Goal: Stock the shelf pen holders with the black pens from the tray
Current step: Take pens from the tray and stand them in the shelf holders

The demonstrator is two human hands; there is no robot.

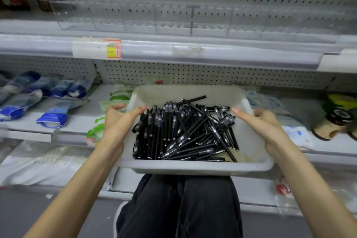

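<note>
Dozens of black pens (pixel 183 133) lie in a white tray (pixel 193 168), its side rims gripped by left hand (pixel 117 121) and right hand (pixel 264 127), below clear pen holders (pixel 135 17).

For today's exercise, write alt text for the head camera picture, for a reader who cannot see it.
A left hand and a right hand grip the sides of a grey tray heaped with black pens. Above, a row of clear pen holders stands on a shelf, no pens visible in them.

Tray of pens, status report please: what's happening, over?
Tray held at both sides, left grip and right grip. Black pens all piled inside. Pen holders above look empty, path clear.
</note>
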